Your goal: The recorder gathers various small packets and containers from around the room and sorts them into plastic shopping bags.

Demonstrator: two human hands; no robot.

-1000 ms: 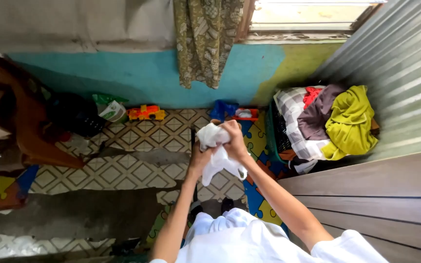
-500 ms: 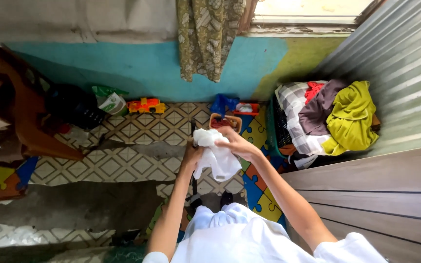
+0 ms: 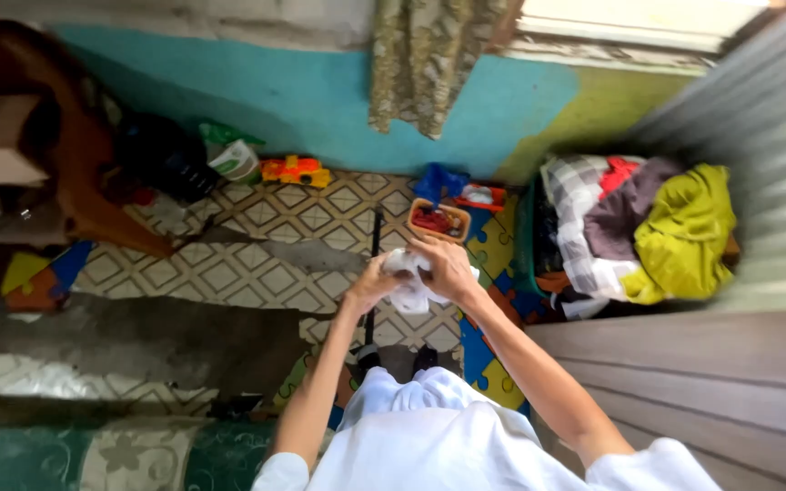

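A small white cloth [image 3: 408, 286] is bunched up between both my hands, held out in front of my chest. My left hand [image 3: 370, 284] grips its left side. My right hand [image 3: 445, 267] closes over the top and right of it, hiding most of the fabric. Below the hands a thin dark pole [image 3: 374, 264] stands on the patterned floor. Just beyond them sits a small orange basket [image 3: 438, 219] with red things in it.
A green laundry basket [image 3: 529, 245] piled with checked, brown, red and yellow-green clothes [image 3: 680, 232] stands at the right by a corrugated wall. Grey wooden boards [image 3: 684, 364] lie at lower right. A toy truck [image 3: 295, 170], a brown chair [image 3: 75, 155] and a curtain [image 3: 425, 59] are by the blue wall.
The cloth hung loose from my raised hands a second ago; now it is gathered into a tight bundle and my hands are lower. The view has shifted left and down.
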